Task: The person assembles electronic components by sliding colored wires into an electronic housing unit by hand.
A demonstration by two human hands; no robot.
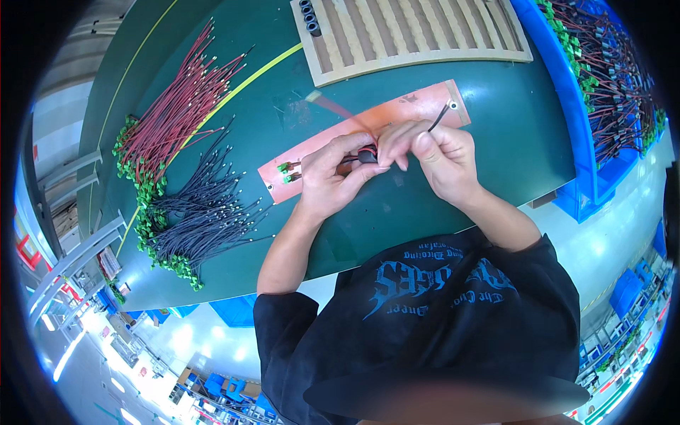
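Note:
Over a pink board [418, 105], my left hand [329, 177] grips a small black ring-shaped core [367, 154] between thumb and fingers. Red and black wire runs through or around the core; exactly how is hard to see. My right hand [446, 159] is closed close beside it, with a black wire [439, 117] sticking up past its fingers. A red wire [331, 106], smeared by motion, reaches away to the upper left from between the hands. At the board's left end sit two green connectors [287, 172], their wires leading under my left hand.
Piled on the green table [340, 248] at the left are red wires [188, 106] and black wires [205, 212] with green connectors. A slotted wooden tray [418, 35] at the back holds several black cores [310, 18]. Blue bins [559, 78] of wired parts stand right.

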